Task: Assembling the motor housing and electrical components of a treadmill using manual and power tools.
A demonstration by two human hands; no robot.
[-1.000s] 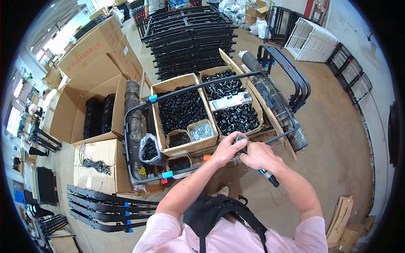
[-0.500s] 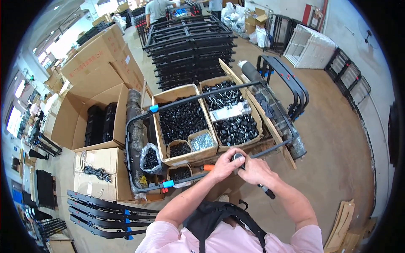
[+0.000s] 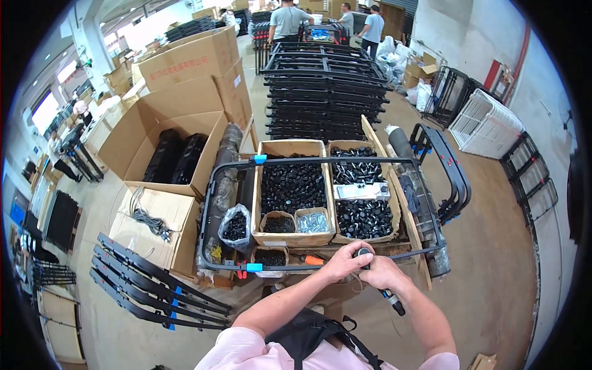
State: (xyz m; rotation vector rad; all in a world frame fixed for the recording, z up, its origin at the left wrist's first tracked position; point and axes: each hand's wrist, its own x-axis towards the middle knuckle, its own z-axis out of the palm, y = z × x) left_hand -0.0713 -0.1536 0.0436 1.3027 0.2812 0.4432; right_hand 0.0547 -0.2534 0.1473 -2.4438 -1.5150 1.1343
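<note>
A black tubular frame (image 3: 314,267) with rounded corners and blue clips lies across the boxes before me. At its near bar, right of the middle, my left hand (image 3: 345,263) is closed against a black round-topped part (image 3: 365,252). My right hand (image 3: 383,272) meets it there, closed around a dark cylindrical tool (image 3: 393,302), whose lower end sticks out below the hand with a small blue band. My fingers hide most of the tool and how it meets the bar. An orange handle (image 3: 314,260) lies just left of my left hand, under the frame.
Inside the frame stand a box of black caps (image 3: 293,185), a box of bolts and knobs (image 3: 365,216), and a bag of black parts (image 3: 235,226). Curved black tubes (image 3: 154,287) jut out at left. Stacked black frames (image 3: 324,92) rise behind; people (image 3: 288,24) stand farther back.
The view has shifted, so the frame and boxes appear farther right and lower. Both hands stay together at the near bar, still closed, with the tool in the right hand.
</note>
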